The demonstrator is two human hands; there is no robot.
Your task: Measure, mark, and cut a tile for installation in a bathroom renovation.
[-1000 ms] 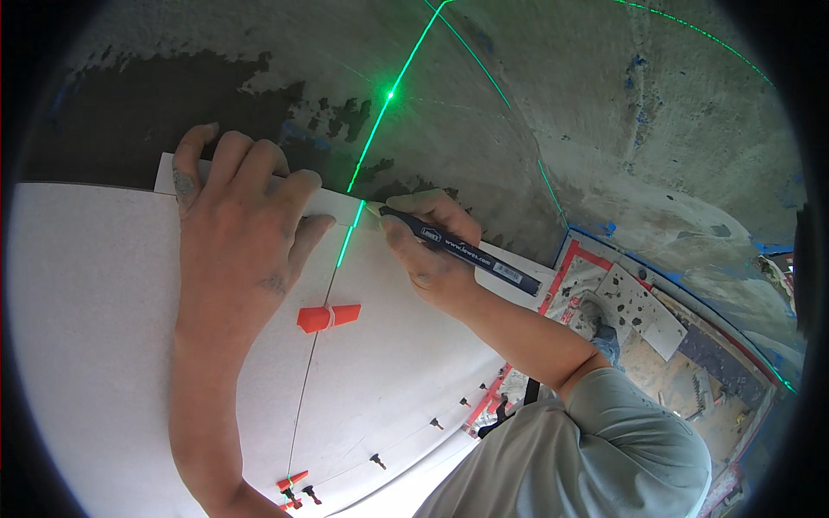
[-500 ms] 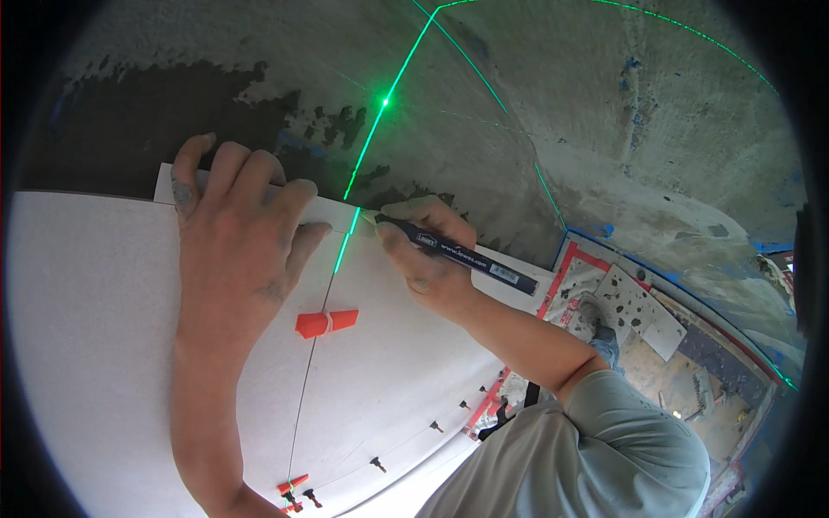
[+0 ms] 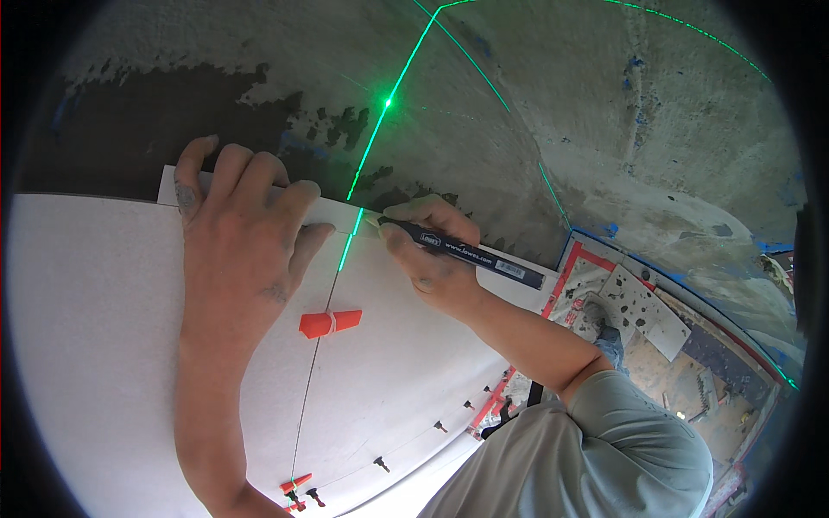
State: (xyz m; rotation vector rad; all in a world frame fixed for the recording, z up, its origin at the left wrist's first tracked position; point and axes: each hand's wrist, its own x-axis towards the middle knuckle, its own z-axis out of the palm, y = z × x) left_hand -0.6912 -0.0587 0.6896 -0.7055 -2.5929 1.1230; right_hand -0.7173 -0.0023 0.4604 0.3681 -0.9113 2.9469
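My left hand [image 3: 235,220] is closed on a narrow white strip [image 3: 332,213], its fingers curled over the upper edge and its thumb lying on the front. The strip lies along the top edge of large white tiles [image 3: 104,302]. In my right hand [image 3: 432,268] is a dark flat carpenter's pencil [image 3: 471,253], pinched between thumb and fingers. Its tip meets the strip just right of a bright green laser line [image 3: 373,142]. Below the hands, a red wedge-shaped tile leveling clip [image 3: 331,324] sits across the seam between two tiles.
Bare grey wall with dark damp patches [image 3: 155,121] rises beyond the tiles. Several black spacers [image 3: 381,464] and another red wedge [image 3: 295,483] follow the lower seam. At right, a spotted white board [image 3: 648,315] and a trowel [image 3: 705,393] lie on the dusty floor.
The whole view has shifted very slightly. Both hands, the strip and the pencil keep nearly the same places relative to each other.
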